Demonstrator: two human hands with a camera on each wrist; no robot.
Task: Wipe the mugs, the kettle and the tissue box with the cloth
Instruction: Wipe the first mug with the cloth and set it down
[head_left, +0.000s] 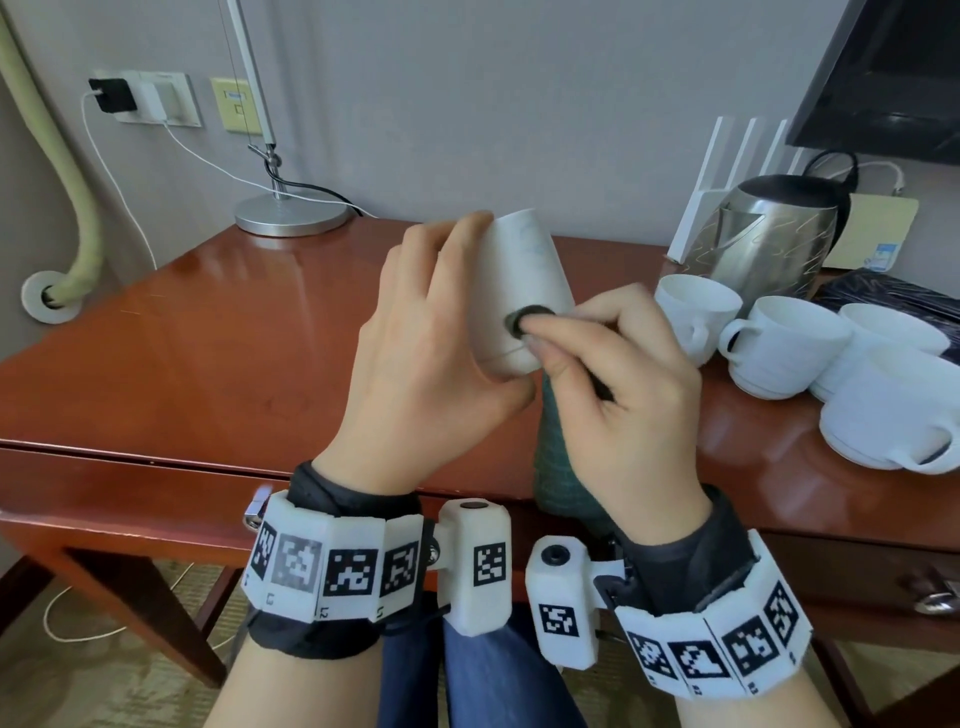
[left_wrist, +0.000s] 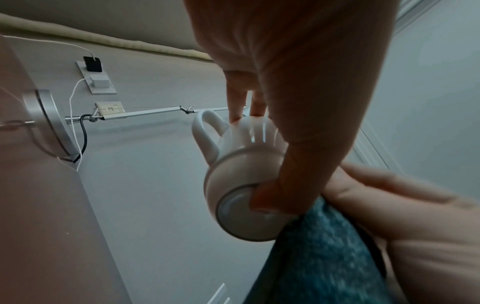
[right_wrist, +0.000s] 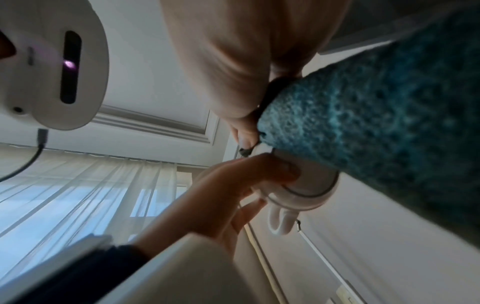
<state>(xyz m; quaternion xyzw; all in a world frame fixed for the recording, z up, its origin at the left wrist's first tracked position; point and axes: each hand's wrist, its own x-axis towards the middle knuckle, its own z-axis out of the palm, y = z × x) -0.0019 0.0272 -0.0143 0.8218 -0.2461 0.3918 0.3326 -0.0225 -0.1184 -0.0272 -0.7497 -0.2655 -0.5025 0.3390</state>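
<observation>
Nearest the camera, two wrists are seen, each banded with a white ring of black-and-white coded squares over a dark cuff. Above them, a white mug (head_left: 519, 291) is held in the air over the front part of the red-brown wooden table (head_left: 208, 332), tipped so that its base faces the person. The mug is grasped by the left hand (head_left: 415, 358): the fingers are curled over its side and the thumb is pressed against its foot ring, as is shown plainly in the left wrist view, where the handle (left_wrist: 205, 131) is seen sticking out away from the palm. A teal cloth (head_left: 558, 467) is gripped by the right hand (head_left: 618, 384), its fingers closed around a bunched part of it that is held against the lower edge of the mug's base, while the rest of the cloth hangs down in front of the table edge. Farther back on the right, four more white mugs (head_left: 779, 348) are grouped close together on the table, one lying on its side. Behind them a steel kettle (head_left: 769, 239) with a black lid is stood near the wall. At the far left corner, the round metal base of a lamp (head_left: 291, 213) is set on the table.
</observation>
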